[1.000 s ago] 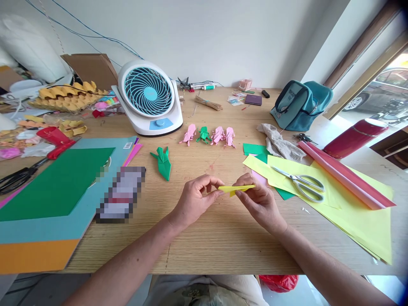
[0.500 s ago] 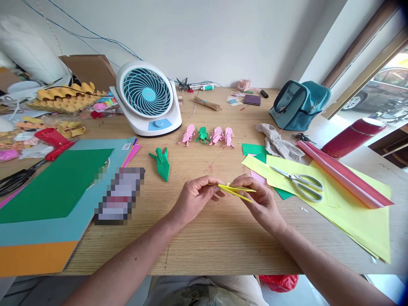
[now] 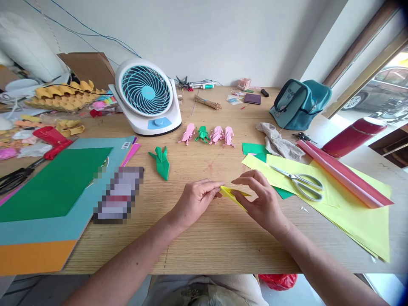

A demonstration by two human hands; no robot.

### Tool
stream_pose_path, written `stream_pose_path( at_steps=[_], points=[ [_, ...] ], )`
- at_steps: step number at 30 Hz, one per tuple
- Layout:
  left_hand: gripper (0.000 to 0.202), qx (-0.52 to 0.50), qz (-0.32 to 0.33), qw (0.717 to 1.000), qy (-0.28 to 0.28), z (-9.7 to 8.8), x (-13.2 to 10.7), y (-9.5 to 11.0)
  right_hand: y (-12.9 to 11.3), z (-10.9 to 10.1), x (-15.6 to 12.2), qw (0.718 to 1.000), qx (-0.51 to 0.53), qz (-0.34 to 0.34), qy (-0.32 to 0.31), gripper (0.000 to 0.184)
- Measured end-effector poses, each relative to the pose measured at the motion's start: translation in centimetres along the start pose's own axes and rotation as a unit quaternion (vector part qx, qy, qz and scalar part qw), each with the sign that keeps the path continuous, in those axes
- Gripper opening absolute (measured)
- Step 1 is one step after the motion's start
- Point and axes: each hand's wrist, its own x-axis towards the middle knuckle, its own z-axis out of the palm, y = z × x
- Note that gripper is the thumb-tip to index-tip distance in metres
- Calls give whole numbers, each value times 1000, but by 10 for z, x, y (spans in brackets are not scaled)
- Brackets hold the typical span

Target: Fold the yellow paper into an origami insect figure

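Observation:
A folded piece of yellow paper (image 3: 235, 197) is between my hands, just above the wooden table. My left hand (image 3: 198, 199) pinches its left corner between thumb and fingers. On the right side my right hand (image 3: 263, 199) has its thumb inside the paper, against a flap, while the index finger is lifted away above it. The paper's layers spread apart toward the right. Beyond my hands lie a green folded paper figure (image 3: 162, 163), pink paper figures (image 3: 217, 134) and a smaller green one (image 3: 202, 134) in a row.
Scissors (image 3: 302, 182) rest on yellow sheets (image 3: 357, 221) at right, beside a red paper roll (image 3: 347, 176) and a red flask (image 3: 353, 137). A phone (image 3: 119, 195), green sheet (image 3: 60, 182) and blue folder (image 3: 83, 208) lie left. A fan (image 3: 148, 97) and teal bag (image 3: 299, 104) stand behind.
My right hand has shifted its grip: its fingers have lifted and spread, with the thumb now inside the yellow paper. My left hand has moved slightly and keeps its pinch on the left corner.

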Motion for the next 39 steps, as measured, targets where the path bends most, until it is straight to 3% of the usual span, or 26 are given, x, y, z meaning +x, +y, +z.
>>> stream_pose_path(
  at_steps=[4,8,39],
  points=[
    [26,13,15,998,-61,0,-1,0,-3,3,0,999,17,-1,-31,14],
    [26,40,27,995,-85,1,-2,1,-6,7,-1,997,57,25,-49,14],
    [17,153,98,979,-89,1,-2,8,-5,12,-6,983,143,79,-85,10]
  ],
)
